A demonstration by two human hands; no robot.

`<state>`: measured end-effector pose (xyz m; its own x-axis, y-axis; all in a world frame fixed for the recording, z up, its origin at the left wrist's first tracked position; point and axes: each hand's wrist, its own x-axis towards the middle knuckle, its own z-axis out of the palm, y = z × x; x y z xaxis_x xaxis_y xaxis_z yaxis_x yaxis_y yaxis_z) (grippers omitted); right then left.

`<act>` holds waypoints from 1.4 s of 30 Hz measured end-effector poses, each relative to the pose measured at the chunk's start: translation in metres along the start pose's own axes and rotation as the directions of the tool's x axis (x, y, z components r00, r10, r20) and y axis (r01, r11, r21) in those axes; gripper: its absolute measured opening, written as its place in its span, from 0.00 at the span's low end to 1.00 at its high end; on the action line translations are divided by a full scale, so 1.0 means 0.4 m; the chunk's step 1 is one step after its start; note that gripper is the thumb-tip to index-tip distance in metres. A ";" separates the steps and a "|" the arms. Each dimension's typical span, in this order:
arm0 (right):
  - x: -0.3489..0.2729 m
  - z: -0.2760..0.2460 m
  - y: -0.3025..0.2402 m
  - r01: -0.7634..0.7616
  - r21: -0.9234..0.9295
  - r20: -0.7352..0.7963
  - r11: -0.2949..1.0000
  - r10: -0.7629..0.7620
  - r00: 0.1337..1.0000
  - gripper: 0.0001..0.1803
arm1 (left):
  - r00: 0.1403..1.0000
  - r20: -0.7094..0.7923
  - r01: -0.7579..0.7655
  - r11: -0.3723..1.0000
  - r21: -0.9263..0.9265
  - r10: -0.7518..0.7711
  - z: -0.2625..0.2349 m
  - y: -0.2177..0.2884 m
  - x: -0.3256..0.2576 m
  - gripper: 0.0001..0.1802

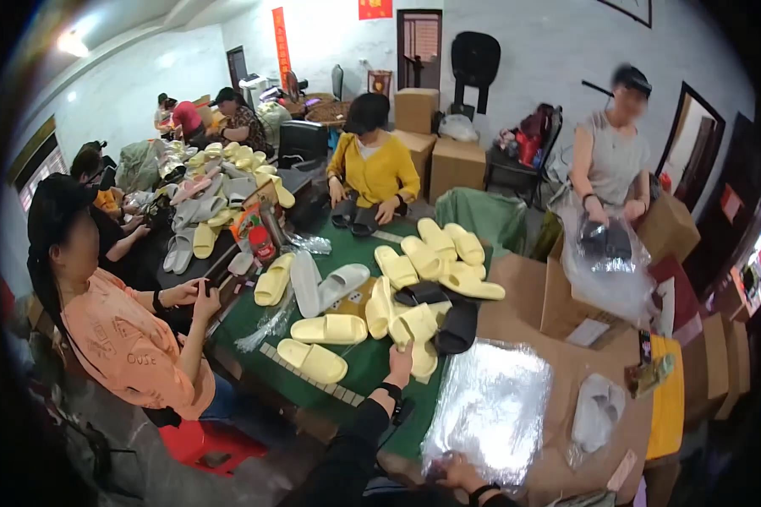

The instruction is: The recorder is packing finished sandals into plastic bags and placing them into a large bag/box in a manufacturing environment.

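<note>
My left hand (400, 362) reaches over the table and is closed on the near edge of a yellow slipper (416, 323) in a heap of slippers. Beside it a black slipper (457, 328) leans against the heap, and another black slipper (423, 293) lies among the yellow ones. My right hand (455, 471) is at the near edge of a flat stack of clear plastic bags (490, 406), its bent fingers on the film. Its fingertips are partly lost in glare and shadow. Two yellow slippers (313, 361) and two grey slippers (307, 283) lie to the left.
A bagged pale slipper (596, 412) lies on the brown cardboard (558, 384) at right, near a yellow crate (666, 397). Across the green tabletop (254, 346), a person in yellow (374, 169) handles dark slippers. Another person bags dark slippers over an open carton (566, 300). At left sits someone in orange (135, 338).
</note>
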<state>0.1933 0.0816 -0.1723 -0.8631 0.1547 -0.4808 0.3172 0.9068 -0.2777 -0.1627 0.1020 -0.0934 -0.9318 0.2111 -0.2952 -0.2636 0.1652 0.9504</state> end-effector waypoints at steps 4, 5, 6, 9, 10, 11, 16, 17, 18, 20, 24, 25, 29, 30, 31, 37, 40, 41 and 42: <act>-0.050 -0.146 -0.085 -0.017 -0.020 -0.022 1.000 0.016 1.000 0.36 | 0.994 0.091 0.067 0.996 -0.053 -0.062 -0.024 -0.022 0.127 0.23; -0.058 -0.162 -0.093 0.014 0.094 -0.042 0.995 -0.011 0.999 0.32 | 0.995 0.086 0.062 0.996 -0.062 -0.056 -0.022 -0.024 0.137 0.23; -0.053 -0.170 -0.088 0.042 0.206 -0.068 0.978 -0.028 0.997 0.28 | 0.996 0.021 0.087 0.993 -0.074 -0.085 -0.009 -0.018 0.141 0.22; -0.005 -0.104 -0.035 0.029 0.314 -0.003 0.949 -0.029 1.000 0.36 | 0.994 -0.056 0.087 0.993 -0.074 -0.091 -0.004 0.012 0.139 0.20; -0.003 -0.095 -0.023 0.019 0.314 -0.006 0.949 -0.018 1.000 0.36 | 0.996 -0.054 0.074 0.997 -0.027 -0.075 0.006 0.039 0.127 0.19; 0.002 -0.085 -0.013 0.029 0.273 -0.006 0.962 -0.029 1.000 0.39 | 0.996 -0.063 0.057 0.998 0.018 -0.056 0.002 0.072 0.111 0.18; 0.015 -0.036 0.024 0.032 0.216 0.052 0.976 -0.044 0.998 0.45 | 0.930 -0.344 -0.210 0.954 -0.212 0.129 -0.053 0.219 0.077 0.14; 0.032 -0.036 0.002 0.087 0.204 0.052 0.975 -0.100 0.994 0.45 | 0.887 -0.397 -0.353 0.902 -0.248 0.238 -0.138 0.214 0.120 0.13; 0.034 -0.019 0.020 0.143 0.211 -0.016 0.967 -0.143 0.990 0.45 | 0.886 -0.380 -0.375 0.892 -0.254 0.265 -0.139 0.263 0.098 0.11; 0.042 -0.014 0.048 0.204 0.280 0.048 0.938 -0.226 0.973 0.46 | 0.882 -0.362 -0.403 0.880 -0.252 0.301 -0.150 0.362 0.020 0.10; 0.028 -0.004 0.028 0.209 0.166 -0.097 0.964 -0.195 0.976 0.48 | 0.860 -0.222 -0.510 0.764 -0.396 0.459 -0.194 0.494 -0.160 0.06; 0.033 -0.003 0.032 0.218 0.167 -0.098 0.962 -0.204 0.974 0.48 | 0.846 -0.148 -0.518 0.724 -0.455 0.512 -0.184 0.501 -0.201 0.06; 0.040 -0.001 0.038 0.224 0.189 -0.080 0.956 -0.213 0.974 0.48 | 0.916 0.179 -0.248 0.857 -0.451 0.359 -0.132 0.500 -0.345 0.07; 0.038 -0.014 0.037 0.206 0.225 -0.078 0.952 -0.193 0.978 0.47 | 0.901 0.281 -0.183 0.878 -0.443 0.330 -0.115 0.493 -0.371 0.07; 0.035 -0.021 0.036 0.187 0.260 -0.075 0.947 -0.173 0.982 0.46 | 0.876 0.381 -0.118 0.896 -0.428 0.297 -0.094 0.480 -0.392 0.08; 0.064 0.007 0.040 0.121 0.266 -0.001 0.956 -0.126 0.992 0.44 | 0.732 0.672 0.123 0.948 -0.293 0.113 0.025 0.364 -0.457 0.14; 0.061 0.013 0.037 0.144 0.239 -0.044 0.960 -0.137 0.990 0.43 | 0.620 0.783 0.138 0.975 -0.173 0.051 0.060 0.302 -0.476 0.15; 0.058 0.014 0.038 0.143 0.245 -0.056 0.959 -0.133 0.990 0.43 | 0.617 0.785 0.138 0.976 -0.169 0.049 0.062 0.293 -0.485 0.15; 0.056 0.015 0.037 0.140 0.249 -0.059 0.958 -0.129 0.990 0.43 | 0.592 0.806 0.099 0.989 -0.109 0.030 0.064 0.284 -0.496 0.15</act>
<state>0.1809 0.0960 -0.1921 -0.9184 0.0589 -0.3912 0.2811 0.7930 -0.5406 -0.0015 0.1037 0.0705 -0.3580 0.9060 -0.2257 -0.3806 0.0791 0.9213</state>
